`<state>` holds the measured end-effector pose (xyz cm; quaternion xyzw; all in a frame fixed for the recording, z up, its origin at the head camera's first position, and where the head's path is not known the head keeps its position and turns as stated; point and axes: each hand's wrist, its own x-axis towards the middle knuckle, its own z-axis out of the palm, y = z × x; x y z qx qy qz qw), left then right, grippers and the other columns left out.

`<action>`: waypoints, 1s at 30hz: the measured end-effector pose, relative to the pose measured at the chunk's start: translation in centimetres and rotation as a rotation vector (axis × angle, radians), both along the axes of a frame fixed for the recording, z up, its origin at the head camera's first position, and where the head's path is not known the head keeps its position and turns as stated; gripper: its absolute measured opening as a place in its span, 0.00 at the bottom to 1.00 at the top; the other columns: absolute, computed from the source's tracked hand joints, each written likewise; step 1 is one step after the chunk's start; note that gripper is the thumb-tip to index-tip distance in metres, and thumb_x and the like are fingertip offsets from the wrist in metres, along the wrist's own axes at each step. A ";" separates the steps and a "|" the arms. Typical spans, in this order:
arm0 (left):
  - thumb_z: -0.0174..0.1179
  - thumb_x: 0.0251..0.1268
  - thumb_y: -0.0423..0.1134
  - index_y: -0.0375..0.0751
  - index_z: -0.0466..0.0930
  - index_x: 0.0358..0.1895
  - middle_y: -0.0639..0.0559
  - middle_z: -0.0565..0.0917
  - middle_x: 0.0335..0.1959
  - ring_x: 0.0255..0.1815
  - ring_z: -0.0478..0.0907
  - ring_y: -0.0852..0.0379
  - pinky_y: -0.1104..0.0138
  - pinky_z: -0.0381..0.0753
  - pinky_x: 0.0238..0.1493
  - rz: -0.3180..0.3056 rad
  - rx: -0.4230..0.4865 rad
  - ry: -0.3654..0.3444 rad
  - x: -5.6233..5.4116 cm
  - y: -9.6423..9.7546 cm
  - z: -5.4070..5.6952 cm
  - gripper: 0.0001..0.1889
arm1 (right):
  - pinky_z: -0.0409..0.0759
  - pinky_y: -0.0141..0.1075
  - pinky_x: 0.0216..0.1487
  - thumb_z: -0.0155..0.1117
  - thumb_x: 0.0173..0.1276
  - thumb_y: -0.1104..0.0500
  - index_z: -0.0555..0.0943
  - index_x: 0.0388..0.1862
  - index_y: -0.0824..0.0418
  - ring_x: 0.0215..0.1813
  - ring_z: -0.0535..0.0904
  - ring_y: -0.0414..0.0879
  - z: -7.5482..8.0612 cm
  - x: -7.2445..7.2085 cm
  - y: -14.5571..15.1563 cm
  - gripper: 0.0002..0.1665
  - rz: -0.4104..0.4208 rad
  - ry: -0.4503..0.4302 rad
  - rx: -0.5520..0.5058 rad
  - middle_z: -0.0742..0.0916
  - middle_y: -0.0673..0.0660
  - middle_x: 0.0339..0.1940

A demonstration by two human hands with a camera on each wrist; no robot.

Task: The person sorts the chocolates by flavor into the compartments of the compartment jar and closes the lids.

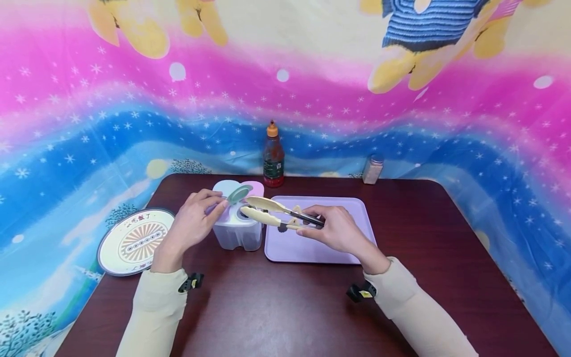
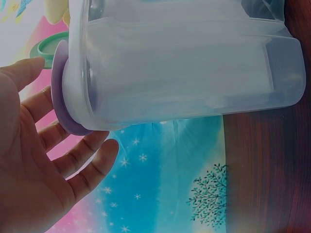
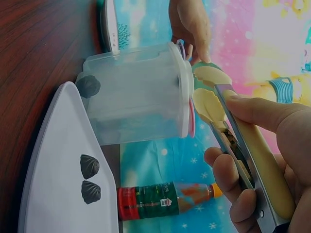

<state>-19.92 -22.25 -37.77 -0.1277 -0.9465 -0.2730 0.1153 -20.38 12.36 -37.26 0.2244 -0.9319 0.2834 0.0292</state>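
Note:
My left hand (image 1: 194,220) touches a raised green lid (image 1: 239,193) with its thumb; the other fingers stretch loosely behind a purple lid (image 2: 59,92). Both lids belong to a clear container (image 1: 238,234) with several coloured lids. In my right hand (image 1: 336,225) is a pair of tongs (image 3: 260,160) with beige tips. Those tips stand apart over the container's opened compartment; whether anything is between them cannot be told. Through the container's wall a dark ridged piece (image 3: 89,86) shows low down. Two more dark pieces (image 3: 90,166) lie on the lilac tray (image 1: 312,250).
Behind the container stands a sauce bottle (image 1: 273,161) with an orange cap. A small shaker jar (image 1: 372,170) is at the back right. The patterned plate (image 1: 111,250) lies at the table's left edge. A printed cloth (image 1: 321,129) hangs behind the brown table (image 1: 250,307).

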 end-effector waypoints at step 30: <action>0.49 0.78 0.53 0.38 0.84 0.57 0.43 0.79 0.62 0.61 0.71 0.43 0.47 0.70 0.63 -0.011 0.003 0.011 0.1 -0.1 0.0 0.24 | 0.71 0.35 0.32 0.78 0.54 0.42 0.87 0.52 0.51 0.33 0.77 0.41 -1.9 -2.2 3.9 0.27 -0.081 0.049 0.011 0.91 0.49 0.39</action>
